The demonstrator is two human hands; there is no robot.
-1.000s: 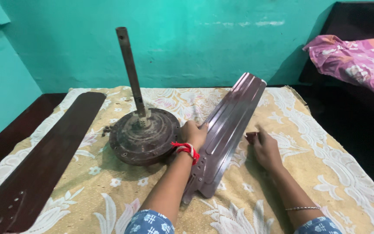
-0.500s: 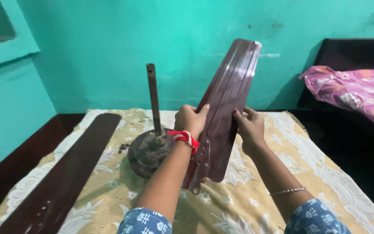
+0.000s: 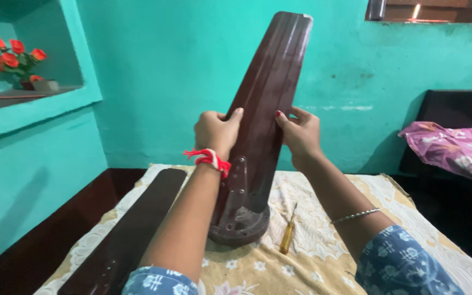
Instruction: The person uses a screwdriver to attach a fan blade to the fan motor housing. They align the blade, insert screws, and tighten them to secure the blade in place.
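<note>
The fan blade (image 3: 266, 93) is held upright in front of the person, tilted slightly to the right, with its wide rounded tip at the top of the view and its narrow bracket end at the bottom. The metal mounting bracket (image 3: 235, 191) with screw holes faces the camera, and its lower end appears close to or against the motor housing (image 3: 245, 229), which sits on the patterned cloth (image 3: 312, 246).

The left hand (image 3: 216, 131) wraps the left edge of the blade at mid-length, fingers curled around the edge and thumb laid across the front face. A red thread band (image 3: 210, 158) sits at this wrist.

The right hand (image 3: 300, 133) grips the right edge at the same height, thumb on the front face and fingers behind the blade. A thin metal bangle (image 3: 355, 216) sits on this forearm. Both hands are closed firmly on the blade.

A second fan blade (image 3: 132, 235) lies flat on the cloth at the left, apart from both hands. A screwdriver with a yellow handle (image 3: 287, 236) lies on the cloth just right of the motor housing.

A wall niche at upper left holds red flowers (image 3: 15, 54). A pink printed fabric (image 3: 454, 150) lies at the right edge
</note>
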